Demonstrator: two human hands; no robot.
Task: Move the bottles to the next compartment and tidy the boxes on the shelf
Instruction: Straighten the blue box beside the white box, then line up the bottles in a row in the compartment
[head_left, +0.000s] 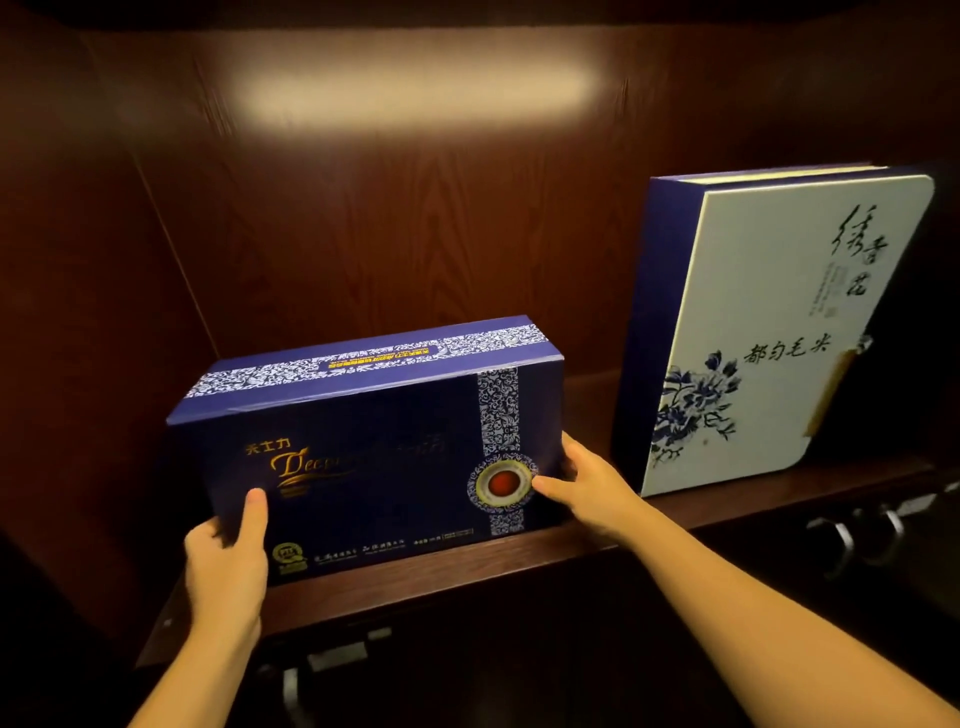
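Note:
A dark blue box (374, 457) with gold lettering and a red round emblem stands on its long side on the wooden shelf (467, 577), left of centre. My left hand (228, 561) grips its lower left corner, thumb on the front face. My right hand (587, 483) holds its right end, thumb near the emblem. A taller white box (769, 332) with a blue spine, black calligraphy and a blue flower stands upright at the right, leaning slightly. No bottles are in view.
The compartment has dark wood back and side walls (363, 234), lit from above. Metal handles (852, 540) show below the shelf edge at the right, and more hardware (332, 660) sits below the front edge at the left.

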